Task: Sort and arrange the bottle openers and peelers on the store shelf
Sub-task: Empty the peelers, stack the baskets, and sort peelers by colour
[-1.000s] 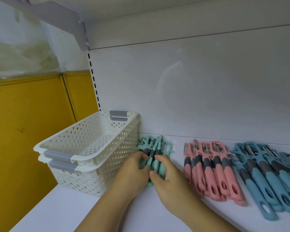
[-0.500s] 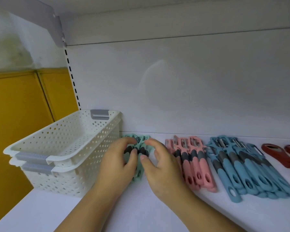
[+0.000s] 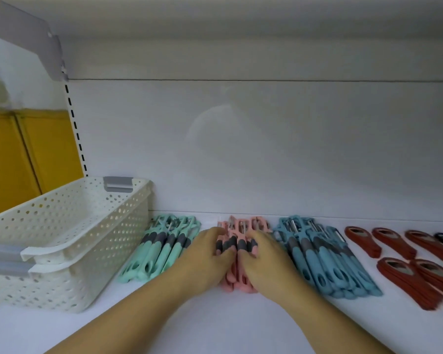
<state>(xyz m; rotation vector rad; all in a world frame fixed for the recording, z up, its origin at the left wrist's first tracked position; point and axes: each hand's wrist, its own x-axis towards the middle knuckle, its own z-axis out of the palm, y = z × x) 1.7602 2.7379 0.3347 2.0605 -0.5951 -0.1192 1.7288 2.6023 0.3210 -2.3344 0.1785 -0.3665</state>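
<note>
Fingers (image 3: 212, 236) curling round pink peelers (image 3: 241, 226) from both sides; I am seeing left hand (image 3: 207, 260) and right hand (image 3: 267, 260) gripping the pile beside mint peelers (image 3: 161, 247).

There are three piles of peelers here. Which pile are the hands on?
The pink peelers, the middle pile: the left hand and right hand hold it from both sides. The mint green peelers and blue peelers flanking it are not held.

Two white baskets (image 3: 87, 226), stacked; one bundle each of mint peelers (image 3: 159, 251), pink peelers (image 3: 241, 226), blue peelers (image 3: 317, 256); at least five red bottle-opener stacks (image 3: 362, 241).
</note>
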